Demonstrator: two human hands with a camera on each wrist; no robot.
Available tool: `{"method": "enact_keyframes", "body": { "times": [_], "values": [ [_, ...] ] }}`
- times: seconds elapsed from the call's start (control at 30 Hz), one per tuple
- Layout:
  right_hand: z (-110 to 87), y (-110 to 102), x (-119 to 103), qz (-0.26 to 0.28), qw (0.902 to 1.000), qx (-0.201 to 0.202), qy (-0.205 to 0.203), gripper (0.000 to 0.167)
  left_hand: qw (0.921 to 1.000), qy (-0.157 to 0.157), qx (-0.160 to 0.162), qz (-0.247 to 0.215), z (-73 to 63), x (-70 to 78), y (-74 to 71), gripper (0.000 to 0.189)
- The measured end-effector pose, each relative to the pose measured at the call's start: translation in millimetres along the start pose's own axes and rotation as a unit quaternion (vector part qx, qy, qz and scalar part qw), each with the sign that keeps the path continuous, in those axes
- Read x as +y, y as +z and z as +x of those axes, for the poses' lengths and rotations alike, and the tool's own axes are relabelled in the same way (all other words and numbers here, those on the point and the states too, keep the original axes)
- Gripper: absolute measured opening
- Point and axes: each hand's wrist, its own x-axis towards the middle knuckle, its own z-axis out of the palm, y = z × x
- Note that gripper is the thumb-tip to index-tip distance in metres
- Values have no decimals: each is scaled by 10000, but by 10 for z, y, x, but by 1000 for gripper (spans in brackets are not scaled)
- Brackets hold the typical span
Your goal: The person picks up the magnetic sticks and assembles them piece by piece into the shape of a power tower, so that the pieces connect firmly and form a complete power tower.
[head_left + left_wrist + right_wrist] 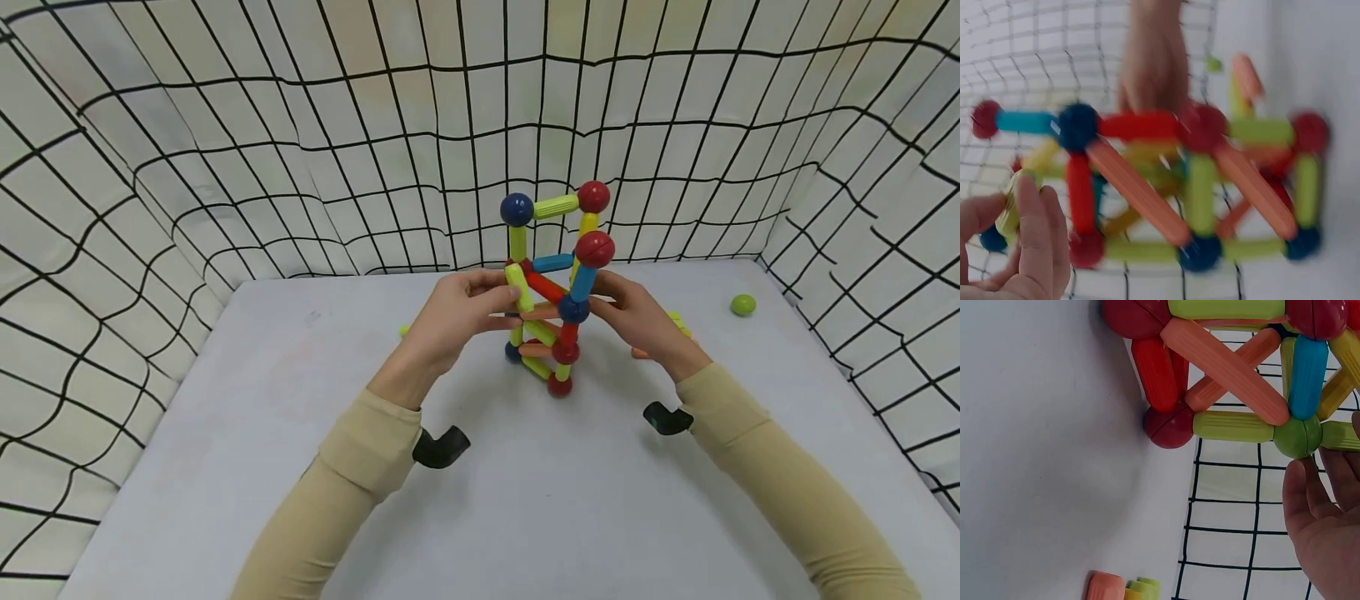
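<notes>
A tall tower of magnetic rods and balls stands upright on the white table, its rods yellow-green, orange, red, blue and yellow. My left hand, on the tower's left side, pinches a loose yellow-green magnetic rod between thumb and fingers. That rod is beside the upper part of the frame in the left wrist view; whether it touches a ball I cannot tell. On the other side my right hand holds the tower at a green ball and the rod beside it. Some of its fingertips are hidden.
A loose green ball lies at the table's right. Several loose rods lie behind my right wrist, with another orange rod visible low in the right wrist view. Black mesh netting surrounds the white table.
</notes>
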Motion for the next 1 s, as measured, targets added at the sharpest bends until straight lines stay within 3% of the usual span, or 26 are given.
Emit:
{"method": "enact_keyframes", "body": {
  "times": [0.1, 0.2, 0.43, 0.6, 1.0],
  "values": [
    [-6, 8, 0, -35, 10000, 55, -10, 47, 9963, -23, 63, -856, 11, 146, 137, 31],
    [-21, 7, -6, -17, 10000, 28, -18, 48, 9905, -100, 203, -1353, 43, 244, 240, 31],
    [-46, -5, 4, 101, 9999, -50, -39, 50, 9781, -135, 365, -2047, 143, 364, 369, 29],
    [-52, -6, 12, 136, 9999, -30, -23, 50, 9741, -193, 384, -2219, 172, 382, 377, 29],
    [-92, -16, 26, 142, 9999, -54, 41, 51, 9764, -167, 431, -2111, 200, 379, 349, 32]
  ]
}}
